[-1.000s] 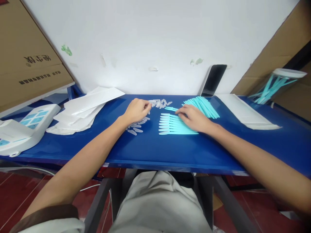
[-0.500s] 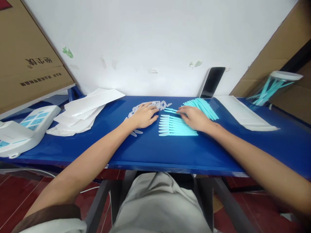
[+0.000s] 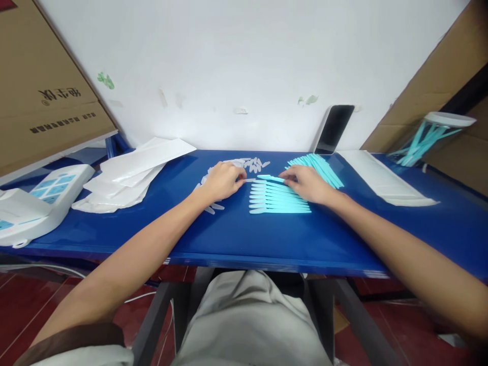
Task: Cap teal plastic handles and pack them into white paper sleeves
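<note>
My left hand (image 3: 224, 181) is closed, pinching a small clear plastic cap (image 3: 249, 180) by its left end. My right hand (image 3: 305, 182) grips a turquoise eyebrow razor (image 3: 271, 178), its head pointing left toward the cap. Cap and razor head are very close; I cannot tell whether they touch. Just below lies a neat row of razors (image 3: 282, 198) with clear caps over their left ends. Loose caps (image 3: 254, 163) are scattered behind and around my left hand. Behind my right hand is a fanned pile of razors (image 3: 320, 168), partly hidden by the hand.
White plastic bags (image 3: 133, 168) lie at the left beside a white device with blue keys (image 3: 53, 193). A phone (image 3: 333, 129) leans on the wall. To the right are a white bag (image 3: 389, 180) and a clear tub (image 3: 427, 140) holding turquoise razors. The blue table (image 3: 229, 239) ends near my lap.
My left hand has gone from spread over the loose caps to pinching one, held out rightward. My right hand still holds the razor, now nearly in line with that cap.
</note>
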The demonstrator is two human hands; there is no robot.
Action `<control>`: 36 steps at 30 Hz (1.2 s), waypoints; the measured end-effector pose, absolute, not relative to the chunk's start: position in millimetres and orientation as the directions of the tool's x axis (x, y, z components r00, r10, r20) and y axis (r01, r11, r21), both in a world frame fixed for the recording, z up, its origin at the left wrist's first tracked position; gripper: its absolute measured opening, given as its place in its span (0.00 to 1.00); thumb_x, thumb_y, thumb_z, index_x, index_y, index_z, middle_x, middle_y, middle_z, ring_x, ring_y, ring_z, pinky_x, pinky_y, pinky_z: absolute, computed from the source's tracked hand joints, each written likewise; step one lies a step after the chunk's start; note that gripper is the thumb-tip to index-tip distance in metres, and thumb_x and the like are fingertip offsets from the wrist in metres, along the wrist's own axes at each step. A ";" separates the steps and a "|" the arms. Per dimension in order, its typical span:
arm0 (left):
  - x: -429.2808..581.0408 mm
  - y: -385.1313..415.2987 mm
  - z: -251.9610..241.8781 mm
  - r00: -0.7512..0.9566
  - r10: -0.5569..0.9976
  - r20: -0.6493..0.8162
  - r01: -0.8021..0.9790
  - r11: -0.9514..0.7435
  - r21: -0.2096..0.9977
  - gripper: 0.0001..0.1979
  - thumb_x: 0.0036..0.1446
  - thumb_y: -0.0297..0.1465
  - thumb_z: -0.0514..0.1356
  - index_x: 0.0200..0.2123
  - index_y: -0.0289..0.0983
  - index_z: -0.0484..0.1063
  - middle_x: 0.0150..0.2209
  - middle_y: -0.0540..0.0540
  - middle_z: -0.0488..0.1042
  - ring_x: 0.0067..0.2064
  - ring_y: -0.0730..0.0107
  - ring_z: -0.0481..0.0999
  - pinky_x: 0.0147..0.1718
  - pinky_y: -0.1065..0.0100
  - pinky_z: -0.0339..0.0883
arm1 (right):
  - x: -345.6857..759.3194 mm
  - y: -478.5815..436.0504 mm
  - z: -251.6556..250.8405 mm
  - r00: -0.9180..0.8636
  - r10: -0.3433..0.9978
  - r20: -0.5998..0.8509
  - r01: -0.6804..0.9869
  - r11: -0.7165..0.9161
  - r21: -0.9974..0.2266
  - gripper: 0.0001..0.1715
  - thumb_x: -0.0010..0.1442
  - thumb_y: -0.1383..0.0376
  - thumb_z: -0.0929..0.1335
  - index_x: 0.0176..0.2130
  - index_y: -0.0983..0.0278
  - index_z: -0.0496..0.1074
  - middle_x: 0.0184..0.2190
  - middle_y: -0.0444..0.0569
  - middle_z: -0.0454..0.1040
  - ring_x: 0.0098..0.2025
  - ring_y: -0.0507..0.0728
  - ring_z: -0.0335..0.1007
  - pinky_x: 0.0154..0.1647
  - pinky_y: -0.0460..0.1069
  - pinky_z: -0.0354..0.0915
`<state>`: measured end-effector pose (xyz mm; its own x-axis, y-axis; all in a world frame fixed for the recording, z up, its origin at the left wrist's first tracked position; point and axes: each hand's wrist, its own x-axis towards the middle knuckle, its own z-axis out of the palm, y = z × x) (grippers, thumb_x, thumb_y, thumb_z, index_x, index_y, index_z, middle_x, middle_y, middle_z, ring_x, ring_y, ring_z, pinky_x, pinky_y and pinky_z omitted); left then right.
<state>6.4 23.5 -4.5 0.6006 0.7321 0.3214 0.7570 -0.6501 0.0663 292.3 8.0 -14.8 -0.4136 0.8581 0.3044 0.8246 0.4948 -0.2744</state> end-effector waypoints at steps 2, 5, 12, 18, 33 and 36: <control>7.1 23.3 -6.4 0.596 0.736 0.323 0.759 -0.647 0.073 0.14 0.67 0.34 0.60 0.50 0.36 0.81 0.43 0.39 0.83 0.50 0.48 0.78 0.51 0.55 0.67 | 291.8 8.2 -15.5 -0.416 0.855 0.309 0.827 0.497 -0.262 0.15 0.61 0.72 0.65 0.38 0.62 0.82 0.36 0.51 0.80 0.37 0.61 0.75 0.42 0.55 0.69; 7.6 24.4 -10.1 0.620 0.718 0.316 0.752 -0.659 0.025 0.19 0.70 0.39 0.56 0.52 0.36 0.81 0.48 0.37 0.81 0.53 0.46 0.73 0.53 0.51 0.65 | 290.8 7.7 -16.1 -0.416 0.850 0.323 0.820 0.504 -0.270 0.15 0.61 0.72 0.65 0.38 0.62 0.82 0.35 0.51 0.79 0.37 0.61 0.74 0.43 0.55 0.68; 7.3 26.6 -11.5 0.611 0.734 0.298 0.761 -0.648 0.037 0.15 0.69 0.35 0.56 0.44 0.36 0.82 0.46 0.38 0.80 0.49 0.48 0.69 0.50 0.52 0.64 | 289.2 7.2 -20.1 -0.380 0.854 0.355 0.806 0.494 -0.327 0.16 0.63 0.71 0.63 0.44 0.64 0.78 0.39 0.54 0.79 0.41 0.62 0.74 0.47 0.56 0.68; 6.3 26.3 -12.6 0.601 0.732 0.321 0.766 -0.642 0.031 0.16 0.70 0.31 0.52 0.42 0.34 0.80 0.44 0.36 0.79 0.49 0.47 0.71 0.49 0.52 0.65 | 288.4 4.7 -17.8 -0.375 0.822 0.428 0.773 0.532 -0.344 0.16 0.69 0.65 0.60 0.47 0.64 0.75 0.42 0.56 0.80 0.45 0.64 0.75 0.48 0.58 0.67; 15.4 16.4 -6.6 0.207 0.839 0.502 0.109 -0.530 0.841 0.16 0.58 0.41 0.68 0.41 0.33 0.80 0.35 0.40 0.84 0.40 0.58 0.85 0.42 0.62 0.77 | 280.6 -15.9 -2.3 -0.292 0.815 0.501 0.771 0.511 -0.381 0.17 0.70 0.58 0.60 0.38 0.62 0.73 0.39 0.54 0.79 0.41 0.63 0.73 0.42 0.56 0.63; 13.3 16.6 -5.2 0.200 0.862 0.466 0.110 -0.492 0.863 0.18 0.53 0.39 0.72 0.42 0.33 0.81 0.37 0.41 0.84 0.41 0.60 0.84 0.43 0.62 0.77 | 281.2 -19.4 1.1 -0.269 0.831 0.488 0.782 0.484 -0.393 0.16 0.70 0.56 0.60 0.41 0.61 0.72 0.36 0.52 0.78 0.38 0.63 0.73 0.41 0.55 0.62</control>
